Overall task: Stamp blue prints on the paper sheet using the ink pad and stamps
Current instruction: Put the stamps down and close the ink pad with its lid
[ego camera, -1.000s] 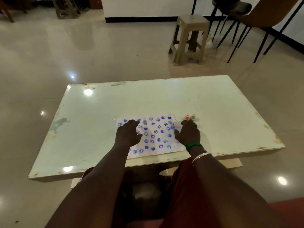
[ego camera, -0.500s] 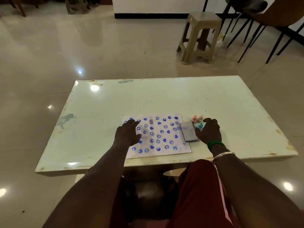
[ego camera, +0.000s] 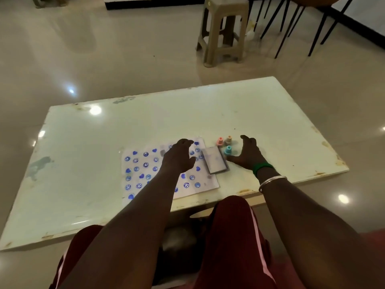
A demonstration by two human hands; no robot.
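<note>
Paper sheet (ego camera: 145,170): left of the ink pad (ego camera: 215,160), probably within reach for stamping.
Left hand (ego camera: 179,159): released, above the paper, maybe to steady it.
Right hand (ego camera: 248,155): spread, empty, right of the pad, probably to take the blue stamp (ego camera: 228,150).
Far stamps (ego camera: 224,140): upright behind the pad.

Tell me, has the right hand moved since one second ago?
Yes. The right hand has gone rightward off the ink pad and is now open beside the teal stamp.

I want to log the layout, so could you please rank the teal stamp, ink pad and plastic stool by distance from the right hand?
1. teal stamp, just left of the right hand.
2. ink pad, farther left, beside the paper.
3. plastic stool, on the floor beyond the table.
</note>
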